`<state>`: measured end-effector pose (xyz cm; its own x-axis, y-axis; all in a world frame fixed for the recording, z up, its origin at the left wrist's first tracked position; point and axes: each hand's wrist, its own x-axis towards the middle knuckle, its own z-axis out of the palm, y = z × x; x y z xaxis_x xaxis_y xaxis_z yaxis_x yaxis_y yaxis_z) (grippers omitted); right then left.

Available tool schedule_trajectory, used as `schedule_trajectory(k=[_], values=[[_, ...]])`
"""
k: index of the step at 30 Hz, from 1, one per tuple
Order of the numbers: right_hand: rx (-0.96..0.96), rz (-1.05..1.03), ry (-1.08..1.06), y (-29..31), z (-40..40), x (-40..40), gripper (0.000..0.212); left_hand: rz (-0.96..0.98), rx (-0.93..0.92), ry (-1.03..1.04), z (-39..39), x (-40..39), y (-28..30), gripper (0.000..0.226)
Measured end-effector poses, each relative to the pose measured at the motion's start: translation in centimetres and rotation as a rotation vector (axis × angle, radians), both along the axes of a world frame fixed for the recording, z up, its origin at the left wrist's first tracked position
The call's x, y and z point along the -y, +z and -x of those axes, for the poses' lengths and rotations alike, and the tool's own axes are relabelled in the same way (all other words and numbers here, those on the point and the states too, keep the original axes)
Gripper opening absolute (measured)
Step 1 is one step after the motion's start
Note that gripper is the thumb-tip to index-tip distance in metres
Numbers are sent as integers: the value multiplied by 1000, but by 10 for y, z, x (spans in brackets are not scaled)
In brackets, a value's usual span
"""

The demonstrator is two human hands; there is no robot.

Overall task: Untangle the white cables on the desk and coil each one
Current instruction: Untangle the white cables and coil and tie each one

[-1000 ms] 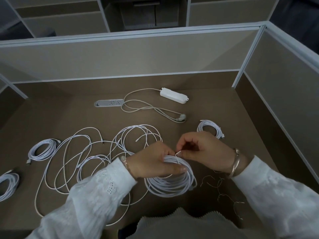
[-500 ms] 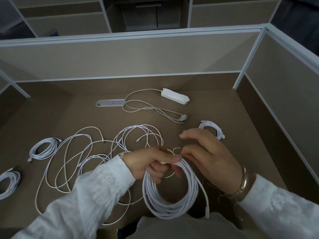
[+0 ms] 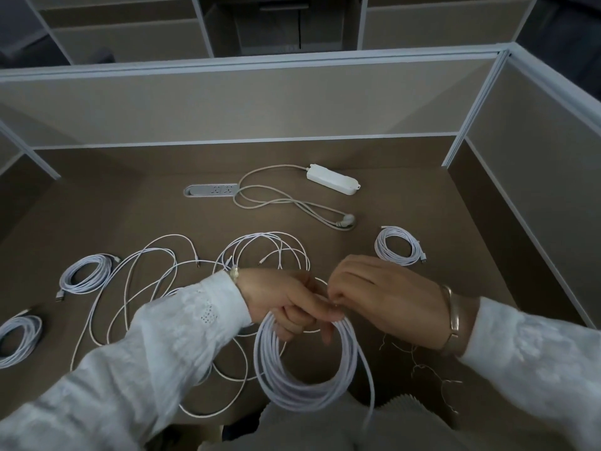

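Note:
My left hand [image 3: 279, 299] grips the top of a coiled white cable [image 3: 305, 382], which hangs upright as a loop above the near edge of the desk. My right hand [image 3: 383, 297] pinches the same coil at its top, fingertips touching the left hand's. A loose end of the coil trails down at the right. Behind my left arm a tangle of loose white cables [image 3: 156, 281] sprawls over the brown desk [image 3: 406, 196]. Three finished coils lie flat: one at the right [image 3: 399, 245], one at the left [image 3: 87, 275], one at the far left edge [image 3: 18, 340].
A white power strip [image 3: 333, 183] with its looped grey cord [image 3: 276, 203] lies at the back, beside a desk socket panel [image 3: 211, 191]. Thin wire ties [image 3: 429, 369] lie under my right wrist. Beige partition walls [image 3: 247, 102] close the desk at the back and right.
The coil has been lifted from lying flat on the desk to hanging upright from both hands. My right hand has shifted along its top, and a loose end now dangles at the right.

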<state>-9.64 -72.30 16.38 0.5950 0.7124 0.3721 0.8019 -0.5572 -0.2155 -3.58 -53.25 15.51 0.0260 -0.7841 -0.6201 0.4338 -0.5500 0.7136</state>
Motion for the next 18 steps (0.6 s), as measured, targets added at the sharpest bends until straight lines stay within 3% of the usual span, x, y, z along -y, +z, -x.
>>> schedule_trajectory(k=[2, 5, 8, 10, 12, 15, 18], values=[[-40, 58, -18, 0, -4, -1, 7, -71, 293, 41, 2, 4, 6, 24], [-184, 74, -124, -5, -7, -1, 20, -182, 890, 13, 6, 13, 8, 31], [-389, -36, -331, -9, -13, -2, 15, -288, 1399, -17, 16, 22, 2, 43], [-518, -178, -504, -11, -19, -3, 5, -374, 1662, 28, 21, 25, -4, 36], [-784, -491, -664, -16, -23, -7, 4, -380, 1884, 108, 21, 27, -13, 28], [-1289, -1238, -707, -24, -18, -22, 10, -348, 1984, 254, 18, 23, -18, 21], [-1465, -1577, -630, -29, -8, -30, 11, -317, 2022, 306, 19, 21, -19, 21]])
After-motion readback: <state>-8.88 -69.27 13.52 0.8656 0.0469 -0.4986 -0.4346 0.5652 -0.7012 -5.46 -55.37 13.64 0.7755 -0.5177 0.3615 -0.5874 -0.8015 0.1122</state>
